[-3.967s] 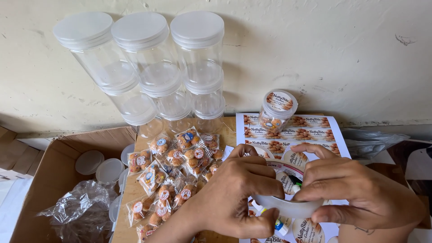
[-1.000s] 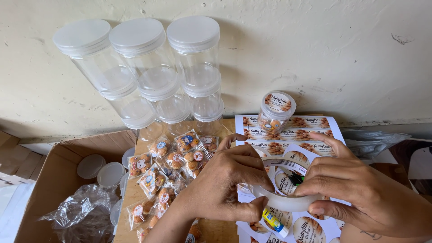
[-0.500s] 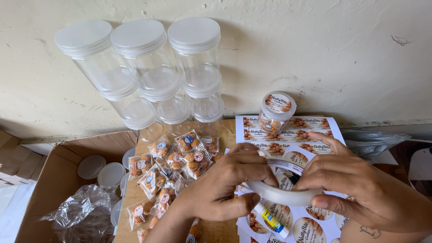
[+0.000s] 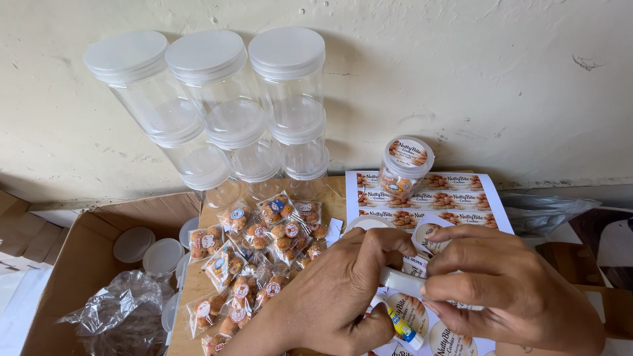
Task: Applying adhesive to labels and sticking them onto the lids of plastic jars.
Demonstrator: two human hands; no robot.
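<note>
**Both hands on a white lid over the label sheets**

I see my left hand (image 4: 343, 290) and right hand (image 4: 508, 290) meeting near the middle of the counter (image 4: 188, 290), both pinched on a white lid (image 4: 402, 282) held edge-on between them. The left fingers curl over its top while the thumb sits below; the right fingertips press at its right end, probably to steady it for a label. A small tube with a blue and yellow body (image 4: 401, 327) lies tucked under the left thumb, just below the lid; whether the hand grips it or merely covers it I cannot tell.

Beneath the hands lie the label sheets (image 4: 455, 198), flat, so a sticker is in easy reach. A filled, labelled jar (image 4: 405, 165) stands on their far edge. To the left, snack packets (image 4: 257, 257) are heaped loosely on the counter. Empty jars (image 4: 217, 112) are stacked against the far wall, out of the way. Further left an open box (image 4: 72, 270) holds spare lids (image 4: 148, 250) and crumpled plastic (image 4: 119, 313).
</note>
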